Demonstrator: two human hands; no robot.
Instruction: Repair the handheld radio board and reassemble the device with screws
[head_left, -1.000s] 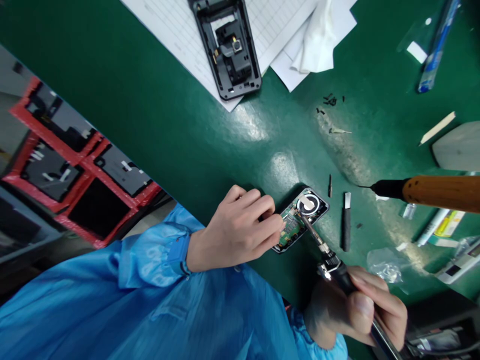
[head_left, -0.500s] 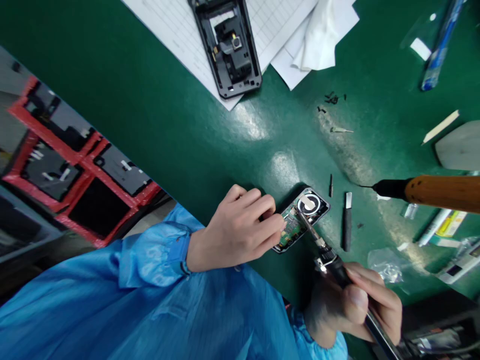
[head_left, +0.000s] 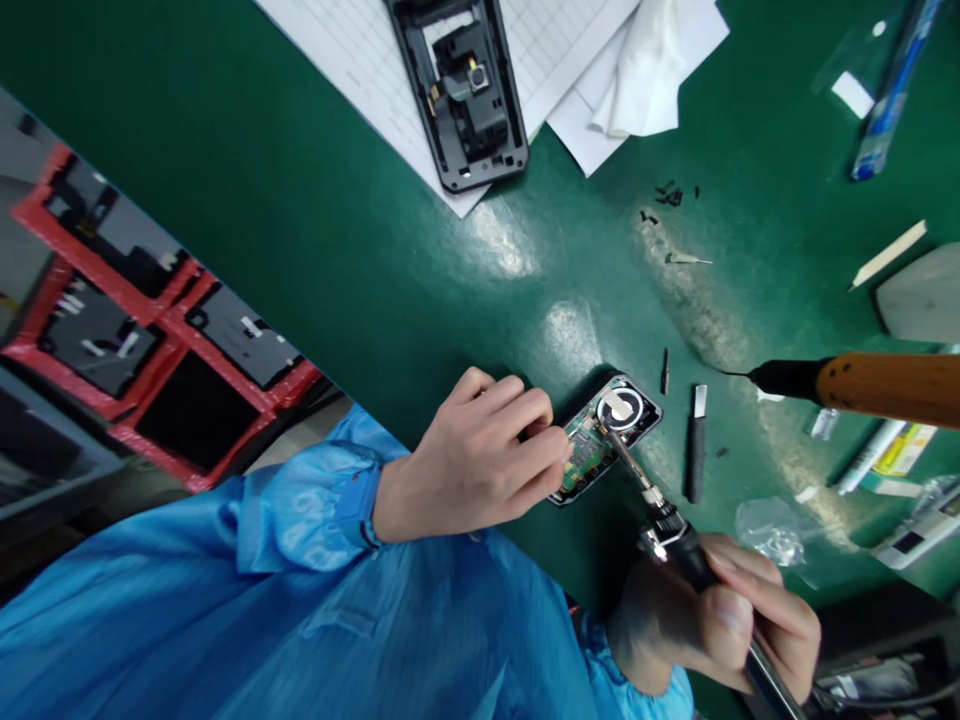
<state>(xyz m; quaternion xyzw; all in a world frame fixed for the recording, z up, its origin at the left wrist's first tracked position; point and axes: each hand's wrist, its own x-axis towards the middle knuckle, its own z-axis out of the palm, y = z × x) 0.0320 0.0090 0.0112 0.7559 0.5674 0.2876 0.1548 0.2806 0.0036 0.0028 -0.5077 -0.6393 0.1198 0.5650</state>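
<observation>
An opened phone [head_left: 589, 460], its green circuit board and a round white-ringed part showing, lies on the green table. My left hand [head_left: 487, 455] rests over its left end with curled fingers, the fingertips pressed on the board and edge; what is under them is hidden. My right hand [head_left: 742, 610] is closed around the dark handle of a pen-shaped tool that looks like a soldering iron [head_left: 671, 530]. The tool's slim metal tip slants down to the board beside the round part. A small dark bit [head_left: 665, 371] and a black-handled blade tool [head_left: 697, 445] lie to the right.
A black phone housing [head_left: 465, 110] sits on printed sheets [head_left: 360, 90] at the back. Small black screws [head_left: 670, 194] are scattered nearby. An orange-handled tool [head_left: 892, 390] juts in from the right. Red-edged trays [head_left: 169, 315] stand beyond the table's left edge.
My right hand and the iron have shifted slightly right, and the tip sits a little lower along the round part. My left hand stays on the phone.
</observation>
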